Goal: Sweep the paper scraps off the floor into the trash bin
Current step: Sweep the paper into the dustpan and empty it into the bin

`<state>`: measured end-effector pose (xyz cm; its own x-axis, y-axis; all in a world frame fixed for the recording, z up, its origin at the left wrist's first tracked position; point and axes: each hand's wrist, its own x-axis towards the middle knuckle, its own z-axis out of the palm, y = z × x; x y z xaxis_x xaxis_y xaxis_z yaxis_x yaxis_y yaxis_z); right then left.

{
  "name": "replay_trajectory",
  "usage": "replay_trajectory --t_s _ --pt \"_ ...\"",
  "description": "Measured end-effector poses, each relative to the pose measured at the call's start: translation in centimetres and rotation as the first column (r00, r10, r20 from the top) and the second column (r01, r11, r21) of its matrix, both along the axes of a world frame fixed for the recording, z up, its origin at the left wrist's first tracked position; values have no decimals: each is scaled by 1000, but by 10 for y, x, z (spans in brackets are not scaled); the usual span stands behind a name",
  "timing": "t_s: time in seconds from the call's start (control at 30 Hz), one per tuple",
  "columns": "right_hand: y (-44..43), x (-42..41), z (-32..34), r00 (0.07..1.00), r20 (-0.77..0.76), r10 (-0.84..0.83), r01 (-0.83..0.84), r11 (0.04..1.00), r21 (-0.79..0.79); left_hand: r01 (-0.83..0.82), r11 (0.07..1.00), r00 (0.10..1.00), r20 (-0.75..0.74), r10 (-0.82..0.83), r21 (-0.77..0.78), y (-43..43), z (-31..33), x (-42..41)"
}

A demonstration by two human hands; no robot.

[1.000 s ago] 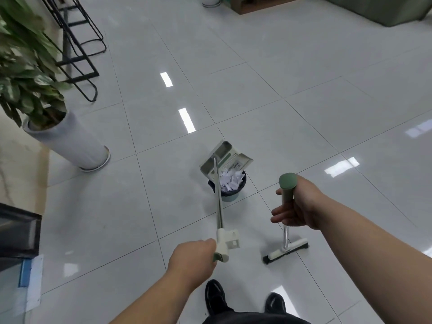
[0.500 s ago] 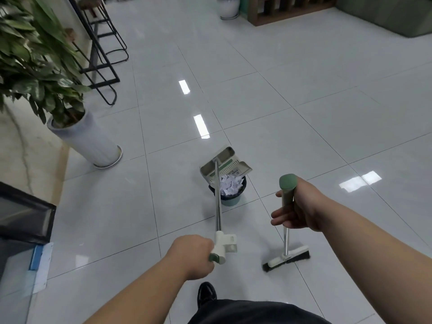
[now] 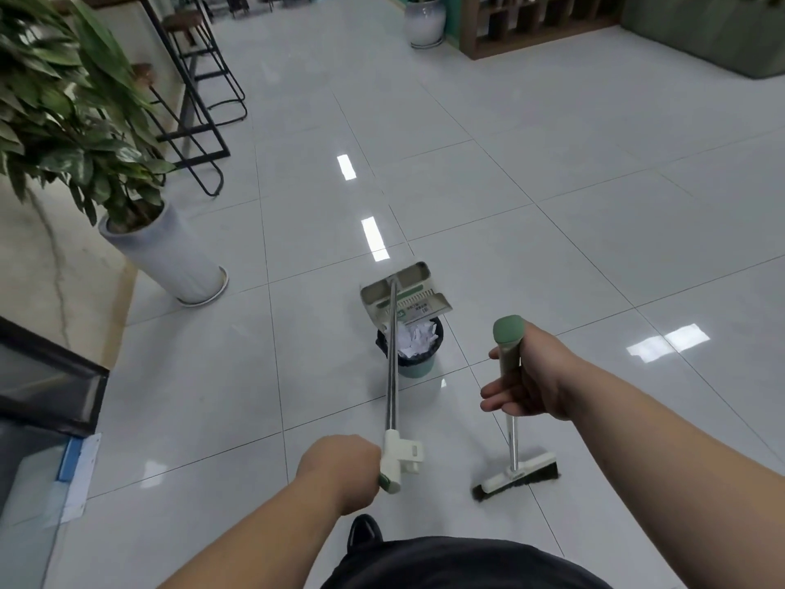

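The tiled floor [image 3: 552, 248] shows nothing loose, so the job looks nearly done: the left hand [image 3: 340, 469] grips the dustpan [image 3: 403, 295] tipped over the trash bin [image 3: 414, 367] just ahead, which holds the paper scraps [image 3: 418, 337], while the right hand [image 3: 531, 376] curls round the broom [image 3: 507, 346].

The small round green trash bin [image 3: 415, 364] stands in the middle of the grey tiled floor [image 3: 552, 248] with white paper scraps [image 3: 418, 337] inside it, and the pale plastic dustpan [image 3: 405, 293] hangs over its far side. The dustpan's long pole runs back to the left hand [image 3: 340, 469], and right of the bin the right hand [image 3: 537, 378] holds the top of the green-handled broom [image 3: 514, 448], whose brush rests on the floor. A leafy plant in a tall white pot [image 3: 170, 257] stands to the left, with black metal stools [image 3: 199, 99] behind it.
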<state>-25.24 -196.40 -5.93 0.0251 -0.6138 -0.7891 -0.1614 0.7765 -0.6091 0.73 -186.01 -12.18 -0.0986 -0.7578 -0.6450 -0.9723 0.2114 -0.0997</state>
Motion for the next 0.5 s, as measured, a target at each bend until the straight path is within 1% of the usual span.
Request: replay_trajectory --t_s 0.1,0.23,0.37,0.5 --pt "0 -4 1 1000 8 18 -18 1000 2 10 999 1000 13 -10 -48 6 8 -4" --pt "-1 -8 5 1000 8 25 -25 1000 7 -28 996 1000 7 29 -89 16 17 -3" --pt "-3 -10 8 1000 5 30 -30 999 12 -119 981 992 -48 113 -150 18 29 0" --pt "-8 -6 9 999 5 42 -42 999 10 -260 948 958 -174 229 -186 8 41 5"
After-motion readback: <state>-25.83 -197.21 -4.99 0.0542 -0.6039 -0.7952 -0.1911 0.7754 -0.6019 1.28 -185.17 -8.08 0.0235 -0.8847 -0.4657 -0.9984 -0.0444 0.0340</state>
